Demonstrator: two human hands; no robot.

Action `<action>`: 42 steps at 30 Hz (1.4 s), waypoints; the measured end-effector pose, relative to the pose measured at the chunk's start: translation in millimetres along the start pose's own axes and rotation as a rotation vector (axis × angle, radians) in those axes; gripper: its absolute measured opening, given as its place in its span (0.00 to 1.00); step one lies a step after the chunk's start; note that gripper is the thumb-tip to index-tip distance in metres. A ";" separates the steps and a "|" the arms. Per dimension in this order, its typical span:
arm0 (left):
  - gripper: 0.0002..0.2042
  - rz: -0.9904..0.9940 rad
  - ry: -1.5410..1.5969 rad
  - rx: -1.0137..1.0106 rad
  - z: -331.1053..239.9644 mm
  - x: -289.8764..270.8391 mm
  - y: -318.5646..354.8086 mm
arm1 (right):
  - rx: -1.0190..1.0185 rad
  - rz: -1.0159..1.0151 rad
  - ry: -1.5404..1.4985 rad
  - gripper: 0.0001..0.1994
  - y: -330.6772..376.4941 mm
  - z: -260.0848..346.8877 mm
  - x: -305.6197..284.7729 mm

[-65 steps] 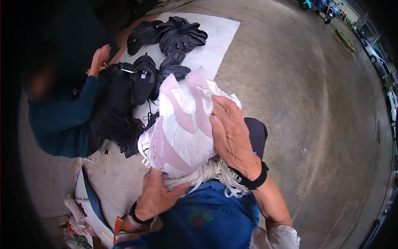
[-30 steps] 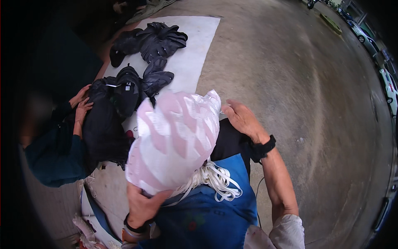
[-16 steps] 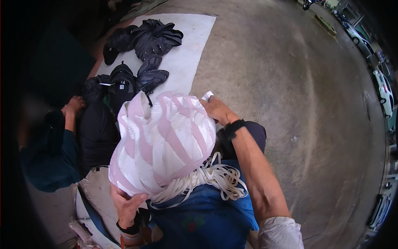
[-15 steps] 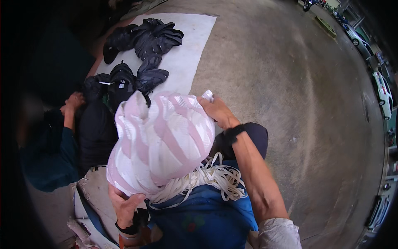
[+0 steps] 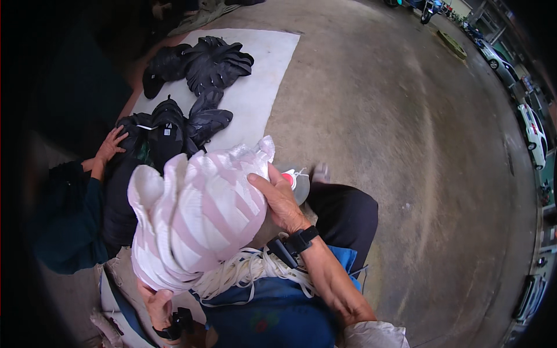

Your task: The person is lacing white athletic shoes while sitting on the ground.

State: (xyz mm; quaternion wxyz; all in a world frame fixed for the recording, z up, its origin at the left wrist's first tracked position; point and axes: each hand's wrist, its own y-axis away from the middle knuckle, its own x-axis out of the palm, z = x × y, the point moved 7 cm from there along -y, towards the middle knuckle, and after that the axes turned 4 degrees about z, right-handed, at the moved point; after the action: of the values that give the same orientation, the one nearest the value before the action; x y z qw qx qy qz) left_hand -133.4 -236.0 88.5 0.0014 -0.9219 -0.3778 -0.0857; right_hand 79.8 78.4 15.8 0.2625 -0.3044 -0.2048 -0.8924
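Observation:
A stack of pink-and-white shoe uppers [image 5: 200,211], nested one against another, is held up in front of me between both hands. My left hand [image 5: 155,301] grips the near lower end, thumb on top and fingers partly hidden beneath. At the far right end my right hand [image 5: 278,197] is closed on the stack, its thumb lying along the upper side. Under the uppers, a loose bundle of white shoelaces [image 5: 246,272] rests on the blue apron [image 5: 261,313] over my lap.
Several black shoe uppers [image 5: 217,64] lie bunched on a white sheet [image 5: 278,69] ahead. A co-worker's hand [image 5: 110,145] touches more black uppers [image 5: 168,124] at the left. Beside my right knee is a round object with a red centre [image 5: 288,178]. Parked cars [image 5: 532,136] line the far right.
Both hands have shifted the uppers left and turned the stack slightly; my right hand has come nearer and lower. The co-worker's hand has opened out over the black uppers.

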 end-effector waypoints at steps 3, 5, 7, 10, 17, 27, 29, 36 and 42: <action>0.47 0.085 -0.125 -0.146 3.6 36.4 2.9 | -0.039 0.006 -0.091 0.32 -0.4 14.3 -17.1; 0.46 0.159 -0.213 -0.165 -6.6 81.0 1.0 | -0.053 -0.014 -0.166 0.31 -1.4 25.6 -34.5; 0.45 0.233 -0.311 -0.184 -9.5 120.1 -5.5 | -0.090 -0.077 -0.218 0.30 -1.9 27.6 -59.6; 0.46 0.348 -0.493 -0.164 -10.7 173.2 -20.3 | -0.124 -0.169 -0.259 0.29 -0.7 28.6 -94.7; 0.33 0.861 -1.023 0.117 -18.4 309.1 -34.4 | -0.008 -0.420 -0.020 0.26 5.0 -23.7 -182.9; 0.34 0.962 -1.191 0.151 -0.4 328.8 -29.1 | -0.140 -0.560 0.633 0.23 38.1 43.5 -171.9; 0.34 0.930 -1.164 0.169 3.7 332.5 -30.7 | -0.213 -0.495 0.736 0.24 46.3 80.4 -139.7; 0.33 0.945 -1.206 0.340 19.1 335.5 -21.6 | 0.030 -0.191 1.201 0.29 43.8 93.2 -98.3; 0.34 1.025 -1.289 0.215 20.8 336.8 -14.8 | -0.442 -0.171 1.648 0.18 62.8 124.1 -62.7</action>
State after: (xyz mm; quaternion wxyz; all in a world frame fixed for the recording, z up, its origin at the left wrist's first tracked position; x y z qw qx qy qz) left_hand 95.3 10.5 120.6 -0.0885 -0.8430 0.1560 0.5071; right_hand 213.6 116.3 78.6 0.1942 0.4133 0.2078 -0.8650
